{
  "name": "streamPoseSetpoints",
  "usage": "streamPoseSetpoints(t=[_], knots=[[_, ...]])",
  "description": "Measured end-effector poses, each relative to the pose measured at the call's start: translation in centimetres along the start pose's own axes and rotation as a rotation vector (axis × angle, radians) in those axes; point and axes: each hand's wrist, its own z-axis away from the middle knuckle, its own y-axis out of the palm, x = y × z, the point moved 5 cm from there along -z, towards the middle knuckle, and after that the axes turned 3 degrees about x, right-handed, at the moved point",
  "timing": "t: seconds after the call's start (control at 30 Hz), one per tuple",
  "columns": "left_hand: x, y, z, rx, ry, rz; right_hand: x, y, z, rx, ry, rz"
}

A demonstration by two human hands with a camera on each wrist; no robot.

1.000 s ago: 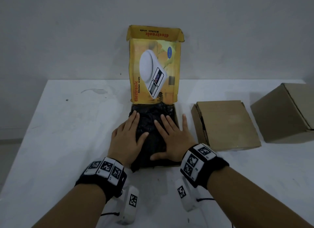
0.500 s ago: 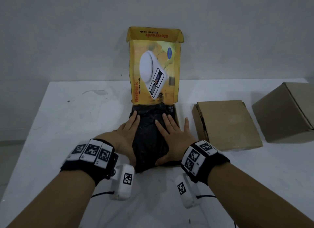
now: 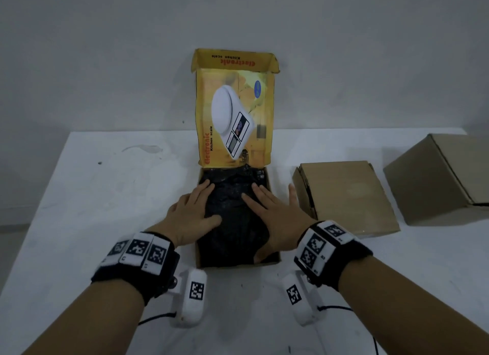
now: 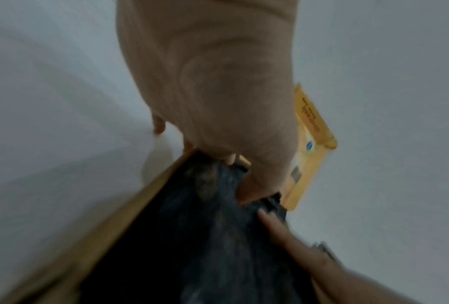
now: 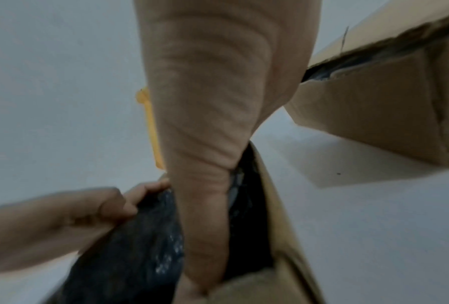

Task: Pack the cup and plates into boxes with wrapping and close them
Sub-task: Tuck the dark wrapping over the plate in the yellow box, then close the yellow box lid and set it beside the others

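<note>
On the white table (image 3: pixel 79 222), the yellow box (image 3: pixel 234 111) is standing lid-up; black wrapping (image 3: pixel 232 222) is lying inside, under both palms. The left hand (image 3: pixel 190 217) and right hand (image 3: pixel 275 217) are pressing it, fingers flat.

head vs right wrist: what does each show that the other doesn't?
Head only: the yellow lid's printed kitchen-scale picture, a second, larger cardboard box far right, both wrist bands.

Right wrist only: the dark gap under the flat cardboard box's lid, from low down.

Both: left hand and right hand flat on the black wrapping inside the open box, on the white table.
</note>
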Motion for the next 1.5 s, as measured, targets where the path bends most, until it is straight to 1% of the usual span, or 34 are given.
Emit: streamPoseSetpoints(t=[0.07, 0.1, 0.13, 0.17, 0.2, 0.3, 0.33, 0.37, 0.47, 0.53, 0.6, 0.67, 0.7, 0.73, 0.8, 0.87, 0.9, 0.97, 1.0, 1.03, 1.07, 1.1, 1.17, 1.23, 1.3, 1.37, 1.4, 1.47, 1.5], knots=[[0.0, 0.8, 0.4, -0.204, 0.051, -0.055, 0.2, 0.3, 0.0, 0.000, 0.009, 0.070], [0.0, 1.2, 0.6, -0.279, 0.077, -0.059, 0.4, 0.1, 0.0, 0.009, 0.004, 0.069], [0.1, 1.4, 0.6, -0.327, 0.096, -0.062, 0.5, -0.6, 0.1, 0.009, 0.001, 0.020], [0.1, 1.5, 0.6, -0.351, 0.106, -0.070, 0.4, -1.6, 0.3, -0.021, 0.011, -0.081], [0.2, 1.6, 0.5, -0.361, 0.112, -0.080, 0.1, -3.0, 0.5, -0.097, 0.036, -0.215], [0.5, 1.8, 0.4, -0.382, 0.122, -0.085, -2.3, -6.6, 0.3, -0.515, 0.209, -0.550], [0.6, 1.8, 0.4, -0.391, 0.123, -0.086, -3.3, -7.1, 0.0, -0.602, 0.267, -0.675], [0.5, 1.8, 0.5, -0.397, 0.123, -0.085, -4.3, -7.4, -0.7, -0.625, 0.303, -0.843], [0.4, 1.7, 0.6, -0.404, 0.129, -0.077, -6.0, -7.1, -3.2, -0.472, 0.304, -1.364], [0.3, 1.7, 0.7, -0.408, 0.131, -0.086, -6.3, -7.3, -4.1, -0.433, 0.267, -1.603], [0.4, 1.7, 0.6, -0.412, 0.122, -0.090, -6.6, -7.2, -5.3, -0.415, 0.199, -1.744], [0.4, 1.7, 0.6, -0.413, 0.112, -0.092, -6.8, -7.1, -6.1, -0.411, 0.167, -1.715], [0.4, 1.7, 0.6, -0.419, 0.109, -0.091, -6.8, -7.2, -6.3, -0.425, 0.162, -1.645], [0.3, 1.7, 0.6, -0.422, 0.107, -0.090, -6.8, -7.3, -6.4, -0.468, 0.160, -1.573], [0.2, 1.7, 0.6, -0.419, 0.098, -0.082, -7.1, -7.3, -6.2, -0.568, 0.214, -1.416], [0.3, 1.8, 0.4, -0.413, 0.123, -0.011, -7.3, -6.7, -5.2, -0.615, 0.257, -1.258], [0.4, 1.6, 0.3, -0.421, 0.162, 0.124, -7.3, -6.4, -4.7, -0.624, 0.254, -1.188], [0.7, 0.9, 0.6, -0.506, 0.240, 0.576, -6.5, -6.2, -2.8, -0.630, 0.223, -1.088], [1.1, 0.5, 0.9, -0.579, 0.238, 0.784, -6.1, -6.1, -2.0, -0.629, 0.201, -1.033], [1.5, 0.0, 1.2, -0.643, 0.204, 0.943, -5.5, -6.2, -0.9, -0.623, 0.182, -0.956], [1.8, -0.4, 1.5, -0.681, 0.153, 1.040, -4.8, -6.2, 0.1, -0.615, 0.163, -0.878], [2.0, -0.7, 1.5, -0.687, 0.110, 1.090, -4.3, -6.0, 0.9, -0.615, 0.143, -0.818], [2.1, -1.4, 1.1, -0.640, 0.056, 1.051, -4.3, -5.2, 1.5, -0.623, 0.119, -0.850], [1.8, -1.9, 0.9, -0.614, 0.029, 0.878, -4.6, -4.2, 1.0, -0.583, 0.132, -0.873], [1.1, -2.2, 1.1, -0.648, 0.044, 0.766, -4.7, -4.0, 0.7, -0.575, 0.128, -0.857], [0.4, -1.9, 1.4, -0.702, 0.043, 0.808, -4.7, -4.2, 0.7, -0.564, 0.131, -0.896], [0.1, -1.8, 1.5, -0.724, 0.036, 0.858, -4.8, -3.9, 0.5, -0.526, 0.146, -0.971], [-0.3, -1.6, 1.5, -0.771, 0.027, 0.948, -4.7, -3.3, 0.3, -0.443, 0.135, -1.212], [-0.4, -1.6, 1.4, -0.792, 0.022, 0.978, -4.5, -3.0, 0.2, -0.423, 0.132, -1.292]])
